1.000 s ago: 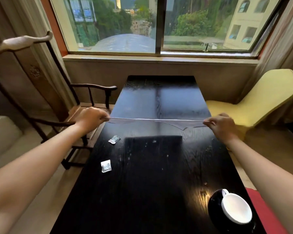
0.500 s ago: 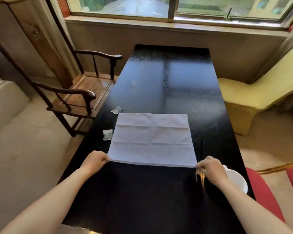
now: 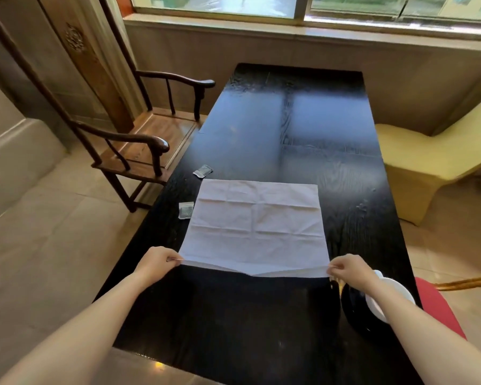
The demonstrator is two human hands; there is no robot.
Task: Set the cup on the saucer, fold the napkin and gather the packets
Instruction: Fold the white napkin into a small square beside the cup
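Napkin (image 3: 257,223) unfolded on desk (image 3: 303,126), near corners pinched by left hand (image 3: 157,263) and right hand (image 3: 349,269) — packets at 10 o'clock (image 3: 203,171) ungathered.

A long black wooden table (image 3: 303,129) reflects daylight from the window (image 3: 303,6) beyond. A dark wooden armchair (image 3: 147,140) stands left, a yellow upholstered chair (image 3: 433,157) right, on what seems a beige tiled floor (image 3: 45,245).

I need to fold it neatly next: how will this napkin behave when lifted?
Probably floppy: the napkin sags between the left hand and right hand. Likely light, since fingertip pinches hold it. Its creases suggest it will fold along them easily.
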